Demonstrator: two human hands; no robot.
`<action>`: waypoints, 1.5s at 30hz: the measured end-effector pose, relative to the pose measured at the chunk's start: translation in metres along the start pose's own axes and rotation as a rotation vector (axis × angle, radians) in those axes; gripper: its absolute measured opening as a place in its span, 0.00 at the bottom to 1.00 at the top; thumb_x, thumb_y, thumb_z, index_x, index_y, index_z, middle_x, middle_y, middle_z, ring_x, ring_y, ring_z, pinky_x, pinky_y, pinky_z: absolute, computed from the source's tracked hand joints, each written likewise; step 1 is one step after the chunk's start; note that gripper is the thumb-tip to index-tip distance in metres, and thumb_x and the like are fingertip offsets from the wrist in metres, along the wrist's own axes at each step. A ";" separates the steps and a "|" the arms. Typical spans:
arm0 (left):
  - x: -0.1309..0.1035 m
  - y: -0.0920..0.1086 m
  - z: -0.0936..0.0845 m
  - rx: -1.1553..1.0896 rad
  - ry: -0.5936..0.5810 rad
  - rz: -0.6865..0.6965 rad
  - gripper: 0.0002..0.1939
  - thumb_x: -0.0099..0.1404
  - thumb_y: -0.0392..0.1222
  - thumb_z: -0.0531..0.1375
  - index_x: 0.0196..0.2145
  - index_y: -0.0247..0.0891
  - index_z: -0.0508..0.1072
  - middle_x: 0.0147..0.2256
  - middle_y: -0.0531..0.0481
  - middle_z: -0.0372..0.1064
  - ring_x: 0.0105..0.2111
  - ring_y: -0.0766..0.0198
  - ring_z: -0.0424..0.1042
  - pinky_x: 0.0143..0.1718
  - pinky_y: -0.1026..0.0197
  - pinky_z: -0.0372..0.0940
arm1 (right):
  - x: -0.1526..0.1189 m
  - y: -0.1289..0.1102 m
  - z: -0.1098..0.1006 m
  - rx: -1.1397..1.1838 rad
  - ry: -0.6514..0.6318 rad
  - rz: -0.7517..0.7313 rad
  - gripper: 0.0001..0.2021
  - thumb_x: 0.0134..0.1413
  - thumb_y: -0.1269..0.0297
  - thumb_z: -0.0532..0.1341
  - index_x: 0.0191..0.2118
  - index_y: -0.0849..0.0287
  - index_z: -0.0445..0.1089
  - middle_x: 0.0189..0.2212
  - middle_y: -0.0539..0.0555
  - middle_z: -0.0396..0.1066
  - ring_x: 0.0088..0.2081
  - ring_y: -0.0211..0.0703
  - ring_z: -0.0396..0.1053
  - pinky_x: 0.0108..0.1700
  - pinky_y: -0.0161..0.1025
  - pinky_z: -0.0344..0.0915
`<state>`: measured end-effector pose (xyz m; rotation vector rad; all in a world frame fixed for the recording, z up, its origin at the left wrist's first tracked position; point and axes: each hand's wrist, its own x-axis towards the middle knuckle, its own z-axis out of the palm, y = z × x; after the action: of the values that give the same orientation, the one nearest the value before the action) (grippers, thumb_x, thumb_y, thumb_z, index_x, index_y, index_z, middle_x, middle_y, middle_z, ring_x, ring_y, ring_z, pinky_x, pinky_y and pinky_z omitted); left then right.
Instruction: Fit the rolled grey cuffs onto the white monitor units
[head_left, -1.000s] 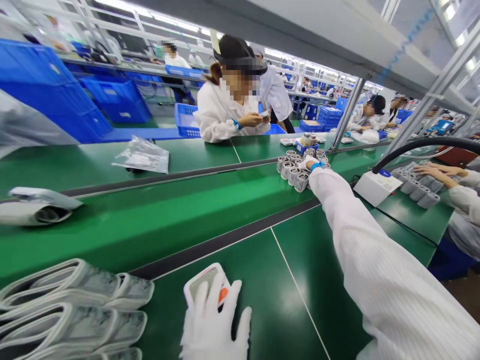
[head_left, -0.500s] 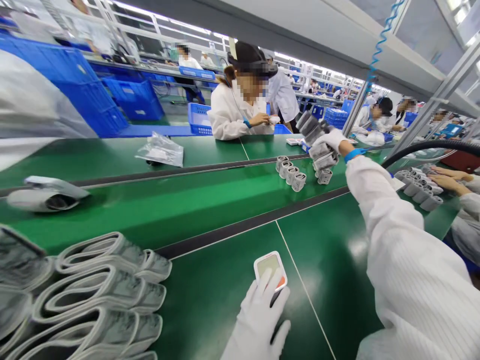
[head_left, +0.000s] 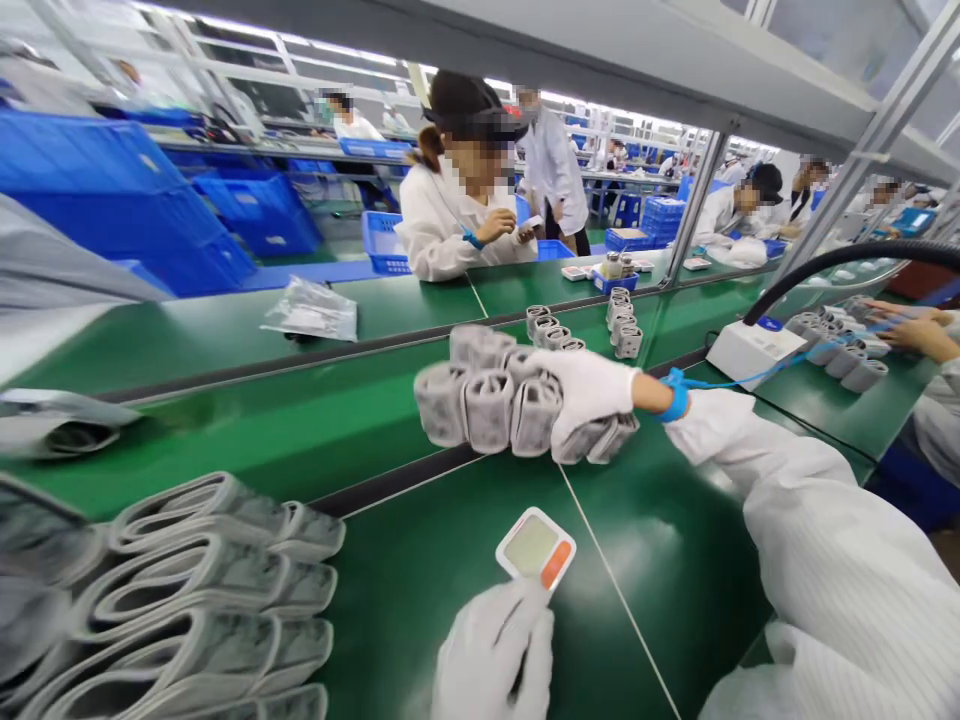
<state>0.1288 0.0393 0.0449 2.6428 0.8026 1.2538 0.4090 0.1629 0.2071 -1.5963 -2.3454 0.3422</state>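
My left hand [head_left: 495, 650], in a white glove, is closed with its fingertips at the lower corner of a small white blood pressure monitor [head_left: 531, 545]. The monitor has a grey screen and orange buttons, facing up over the green table. My right hand [head_left: 592, 400], also gloved and wearing a blue wrist strap [head_left: 676, 394], grips a bunch of rolled grey cuffs [head_left: 487, 408] in rows above the belt's near edge. Its fingertips are partly hidden among the cuffs. Large grey cuffs [head_left: 217, 590] stand in a row at the lower left.
Across the green belt [head_left: 300, 400], more rolled cuffs [head_left: 624, 325] stand in rows. A plastic bag [head_left: 315, 310] lies on the far ledge. A white box [head_left: 756, 350] with a black hose is at right. A co-worker [head_left: 457, 200] sits opposite; another person's hands [head_left: 911, 325] are at far right.
My right hand has brought the bunch of cuffs from the far right side nearer and to the left. My left fingers have slid off the monitor's screen to its lower corner; the monitor has turned slightly.
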 end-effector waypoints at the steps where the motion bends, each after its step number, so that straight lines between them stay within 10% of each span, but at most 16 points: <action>1: 0.002 -0.004 0.000 0.081 0.047 -0.043 0.15 0.69 0.28 0.60 0.51 0.40 0.72 0.45 0.44 0.78 0.44 0.57 0.78 0.48 0.57 0.73 | 0.005 -0.008 0.018 -0.076 -0.077 0.012 0.48 0.33 0.55 0.81 0.64 0.56 0.66 0.56 0.59 0.75 0.51 0.62 0.77 0.53 0.49 0.75; 6: 0.035 -0.017 -0.009 0.364 0.077 -0.428 0.29 0.70 0.36 0.62 0.66 0.32 0.62 0.64 0.28 0.64 0.65 0.38 0.64 0.65 0.37 0.63 | 0.007 -0.020 0.062 -0.283 -0.337 -0.074 0.49 0.37 0.49 0.79 0.67 0.53 0.66 0.54 0.63 0.73 0.45 0.64 0.79 0.42 0.49 0.76; 11: 0.067 -0.045 -0.008 -0.127 0.043 -0.861 0.48 0.60 0.39 0.69 0.72 0.30 0.54 0.74 0.28 0.44 0.76 0.39 0.43 0.75 0.37 0.43 | 0.005 0.036 0.065 -0.261 -0.219 -0.217 0.51 0.34 0.48 0.81 0.68 0.48 0.68 0.62 0.64 0.68 0.55 0.70 0.74 0.54 0.59 0.74; 15: 0.066 -0.059 0.007 -0.271 -0.023 -0.945 0.45 0.57 0.41 0.71 0.69 0.37 0.62 0.60 0.38 0.70 0.62 0.48 0.70 0.66 0.47 0.63 | 0.011 0.079 0.077 -0.186 -0.116 -0.400 0.46 0.36 0.52 0.82 0.65 0.48 0.72 0.68 0.63 0.63 0.60 0.69 0.70 0.58 0.58 0.71; 20: 0.067 -0.053 0.014 -0.324 0.010 -0.939 0.33 0.43 0.41 0.76 0.50 0.43 0.79 0.48 0.45 0.69 0.51 0.46 0.73 0.59 0.42 0.66 | 0.002 0.079 0.073 -0.066 -0.069 -0.399 0.47 0.39 0.49 0.82 0.67 0.49 0.72 0.71 0.62 0.58 0.66 0.70 0.65 0.61 0.58 0.70; 26: 0.064 -0.056 0.010 -0.615 0.160 -0.980 0.30 0.48 0.44 0.73 0.48 0.37 0.72 0.47 0.44 0.74 0.48 0.53 0.76 0.53 0.49 0.71 | -0.032 0.056 0.047 0.127 0.118 -0.251 0.32 0.62 0.50 0.71 0.68 0.50 0.68 0.72 0.59 0.57 0.71 0.62 0.59 0.71 0.55 0.62; 29: 0.067 -0.053 0.002 -0.750 0.221 -1.036 0.32 0.51 0.50 0.71 0.50 0.36 0.68 0.47 0.43 0.76 0.47 0.54 0.78 0.48 0.52 0.74 | -0.055 0.056 0.054 0.004 0.054 -0.241 0.34 0.56 0.49 0.74 0.66 0.49 0.70 0.71 0.58 0.60 0.71 0.67 0.58 0.71 0.63 0.60; 35: 0.082 -0.016 -0.030 -0.792 0.269 -1.085 0.31 0.51 0.48 0.74 0.49 0.37 0.70 0.44 0.45 0.78 0.42 0.56 0.79 0.41 0.56 0.76 | -0.086 0.050 0.077 -0.236 0.177 -0.167 0.44 0.54 0.55 0.74 0.74 0.49 0.58 0.75 0.61 0.52 0.76 0.69 0.44 0.73 0.71 0.48; 39: 0.070 0.025 -0.048 -0.634 0.296 -1.112 0.29 0.50 0.44 0.75 0.48 0.42 0.71 0.43 0.49 0.78 0.39 0.56 0.80 0.34 0.60 0.77 | -0.102 0.046 0.075 -0.180 0.177 -0.205 0.47 0.60 0.58 0.70 0.78 0.48 0.45 0.72 0.61 0.58 0.74 0.63 0.53 0.76 0.69 0.41; 45: 0.022 0.083 -0.065 -0.501 0.419 -0.975 0.24 0.54 0.38 0.74 0.47 0.43 0.73 0.44 0.47 0.79 0.43 0.54 0.82 0.45 0.54 0.79 | -0.117 0.037 0.093 0.143 0.005 -0.213 0.40 0.63 0.59 0.66 0.76 0.47 0.52 0.67 0.61 0.66 0.67 0.66 0.65 0.67 0.64 0.65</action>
<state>0.1259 -0.0281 0.1287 1.2933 1.3566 1.4065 0.4483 0.0638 0.0958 -1.2681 -2.3998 0.4463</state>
